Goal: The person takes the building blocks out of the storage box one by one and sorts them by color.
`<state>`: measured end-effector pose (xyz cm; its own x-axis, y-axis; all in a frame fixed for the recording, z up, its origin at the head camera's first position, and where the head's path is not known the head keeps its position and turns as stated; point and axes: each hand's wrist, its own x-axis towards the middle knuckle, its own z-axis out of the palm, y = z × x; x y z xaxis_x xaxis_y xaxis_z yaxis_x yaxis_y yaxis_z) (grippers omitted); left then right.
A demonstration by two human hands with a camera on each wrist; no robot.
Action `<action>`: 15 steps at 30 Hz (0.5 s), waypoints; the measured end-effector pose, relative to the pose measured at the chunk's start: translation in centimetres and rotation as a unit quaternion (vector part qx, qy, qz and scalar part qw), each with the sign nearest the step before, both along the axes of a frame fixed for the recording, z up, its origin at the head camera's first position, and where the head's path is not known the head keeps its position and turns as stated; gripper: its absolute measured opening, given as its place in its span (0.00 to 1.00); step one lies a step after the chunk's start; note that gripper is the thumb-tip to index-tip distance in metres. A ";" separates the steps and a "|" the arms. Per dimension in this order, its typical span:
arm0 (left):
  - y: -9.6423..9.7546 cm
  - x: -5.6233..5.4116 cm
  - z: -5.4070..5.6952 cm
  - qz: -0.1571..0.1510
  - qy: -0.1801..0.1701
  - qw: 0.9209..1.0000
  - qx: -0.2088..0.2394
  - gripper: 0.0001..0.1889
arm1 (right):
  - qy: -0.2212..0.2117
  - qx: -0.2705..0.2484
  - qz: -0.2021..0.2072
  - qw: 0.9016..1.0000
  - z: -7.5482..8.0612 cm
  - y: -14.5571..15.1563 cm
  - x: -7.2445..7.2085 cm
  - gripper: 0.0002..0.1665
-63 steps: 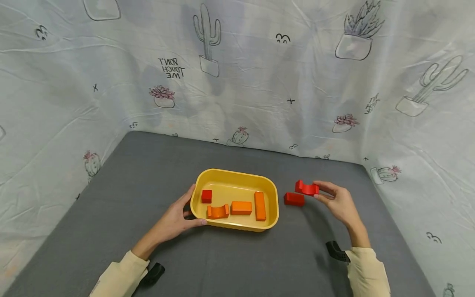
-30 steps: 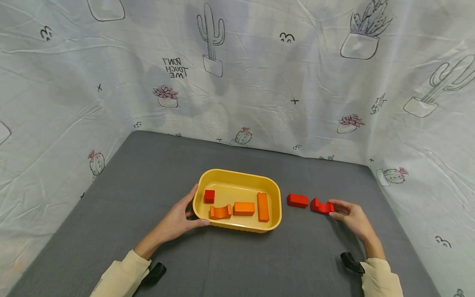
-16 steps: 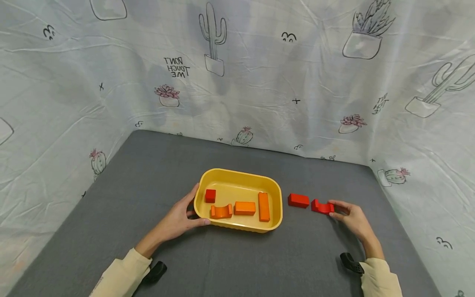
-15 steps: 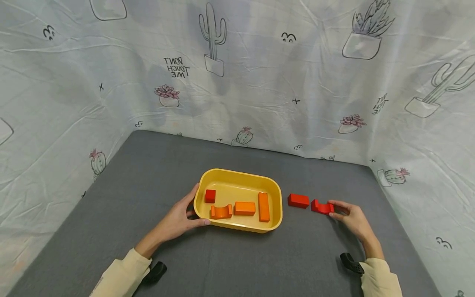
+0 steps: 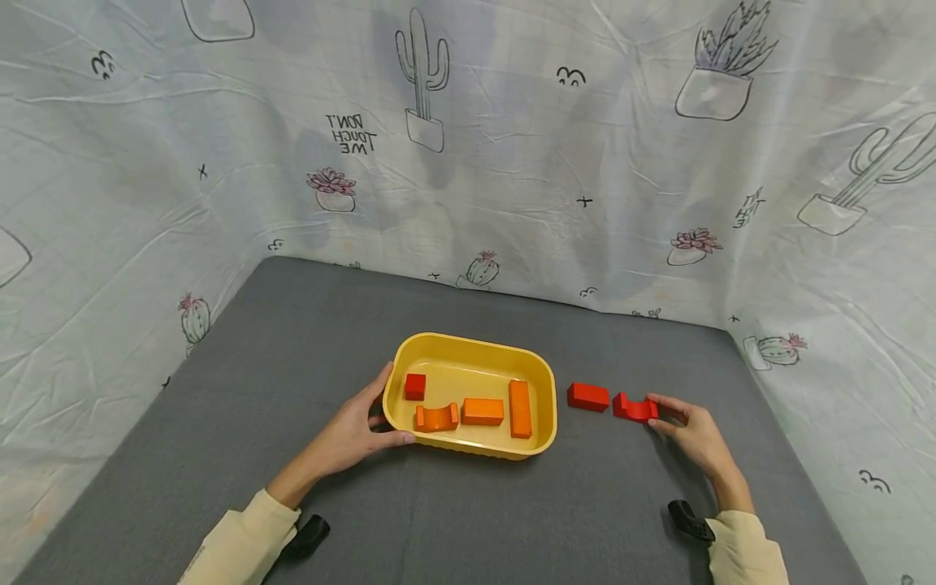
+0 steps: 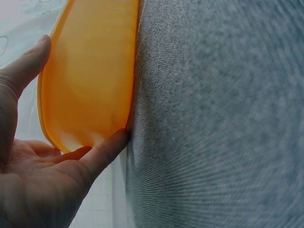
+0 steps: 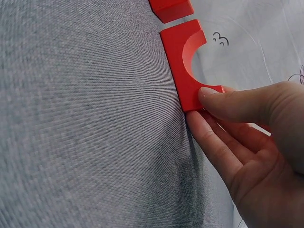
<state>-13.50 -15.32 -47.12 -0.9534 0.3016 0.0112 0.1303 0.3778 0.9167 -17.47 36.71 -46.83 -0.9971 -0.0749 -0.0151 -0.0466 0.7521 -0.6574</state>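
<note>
Right hand (image 5: 695,435) pinches the arch block's (image 5: 634,408) right end; its long axis runs leftward toward the brick (image 5: 588,396). Left hand (image 5: 351,431) grips the tray (image 5: 468,345).

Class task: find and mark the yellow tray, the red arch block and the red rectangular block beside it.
yellow tray (image 5: 468,345): head view, on its far rim.
red arch block (image 7: 179,66): right wrist view, on its flat side face.
red rectangular block (image 5: 588,396): head view, on its top face.

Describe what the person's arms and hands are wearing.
Both hands, left hand and right hand, are bare: no gloves, and no rings show. Each arm has a cream long sleeve ending at the wrist, with a small black device beside each cuff.
</note>
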 end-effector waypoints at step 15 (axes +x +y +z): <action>0.0 0.0 0.0 -0.002 -0.001 1.000 -0.001 0.61 | 0.006 -0.007 0.010 1.000 0.2 -0.1 0.2 0.33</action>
<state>-13.52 -15.33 -47.12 -0.9523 0.3052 0.0079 0.1291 0.3791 0.9163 -17.28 36.58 -46.63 -0.9955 -0.0946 -0.0020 -0.0692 0.7416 -0.6673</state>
